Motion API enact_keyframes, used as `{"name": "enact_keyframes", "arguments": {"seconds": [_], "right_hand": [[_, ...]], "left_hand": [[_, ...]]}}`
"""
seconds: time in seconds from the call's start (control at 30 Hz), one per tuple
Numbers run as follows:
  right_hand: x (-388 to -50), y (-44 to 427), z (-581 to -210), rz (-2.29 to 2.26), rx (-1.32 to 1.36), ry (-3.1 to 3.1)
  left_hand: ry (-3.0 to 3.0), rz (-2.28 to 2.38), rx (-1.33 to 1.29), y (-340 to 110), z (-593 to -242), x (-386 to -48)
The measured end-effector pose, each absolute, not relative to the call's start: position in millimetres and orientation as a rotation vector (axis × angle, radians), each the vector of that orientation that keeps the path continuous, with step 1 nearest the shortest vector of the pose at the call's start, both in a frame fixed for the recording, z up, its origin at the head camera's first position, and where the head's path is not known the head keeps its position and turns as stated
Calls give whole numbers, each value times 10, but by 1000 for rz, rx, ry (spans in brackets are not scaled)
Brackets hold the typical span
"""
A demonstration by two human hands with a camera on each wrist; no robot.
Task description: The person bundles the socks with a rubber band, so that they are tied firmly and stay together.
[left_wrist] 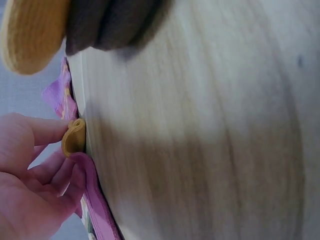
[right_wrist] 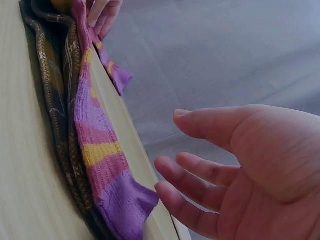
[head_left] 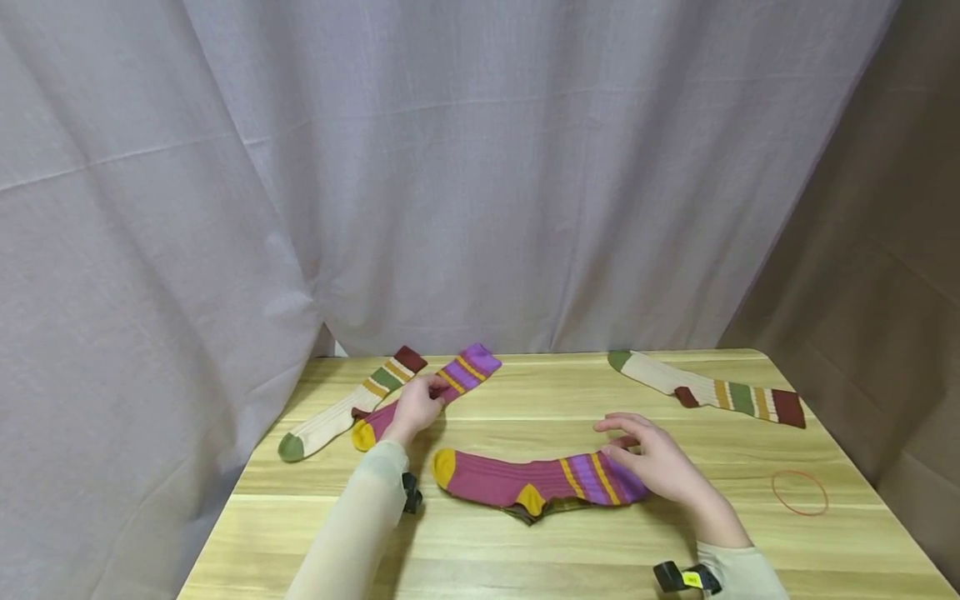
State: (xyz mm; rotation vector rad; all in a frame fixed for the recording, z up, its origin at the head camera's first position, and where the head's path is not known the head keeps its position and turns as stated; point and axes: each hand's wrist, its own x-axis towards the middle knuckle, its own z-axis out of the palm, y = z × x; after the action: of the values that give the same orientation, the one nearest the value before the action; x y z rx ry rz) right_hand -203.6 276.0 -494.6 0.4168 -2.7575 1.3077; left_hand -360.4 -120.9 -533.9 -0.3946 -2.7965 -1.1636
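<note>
My left hand (head_left: 417,408) is at a magenta sock (head_left: 470,370) with purple and yellow stripes, lying slantwise at the back left. In the left wrist view, the fingers pinch its yellow heel (left_wrist: 75,137). A matching magenta sock (head_left: 495,480) lies crosswise in front, its yellow toe to the left. Beneath it, the right wrist view shows dark plaid fabric (right_wrist: 50,75) with brown edges, mostly covered. My right hand (head_left: 660,460) hovers by the striped purple cuff (right_wrist: 127,205), fingers loosely bent and apart, holding nothing.
A cream sock (head_left: 330,425) with green toe and maroon cuff lies left of the slanted magenta one. Its lookalike cream sock (head_left: 701,390) lies at the back right. A thin red loop (head_left: 801,514) is on the wooden table (head_left: 480,558) at right. Grey curtain (head_left: 480,183) hangs behind.
</note>
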Motion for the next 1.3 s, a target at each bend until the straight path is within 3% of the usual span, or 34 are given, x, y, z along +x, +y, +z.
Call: {"name": "enact_keyframes", "arguments": {"seconds": [0.43,0.8,1.3], "right_hand": [[-2042,2737,-4955,1308,422,-2772],[-2080,2730,-5008,1319,440,-2784],[-2122,2702,-4998,1291,400,-2808]], "left_hand": [[-2865,-1177,-334,-1257,-5368,-3620],[-2935,-1215,-571,-1137,-5320,-3500],[-3035,-1222,-784,-647,-5245,-3291]]}}
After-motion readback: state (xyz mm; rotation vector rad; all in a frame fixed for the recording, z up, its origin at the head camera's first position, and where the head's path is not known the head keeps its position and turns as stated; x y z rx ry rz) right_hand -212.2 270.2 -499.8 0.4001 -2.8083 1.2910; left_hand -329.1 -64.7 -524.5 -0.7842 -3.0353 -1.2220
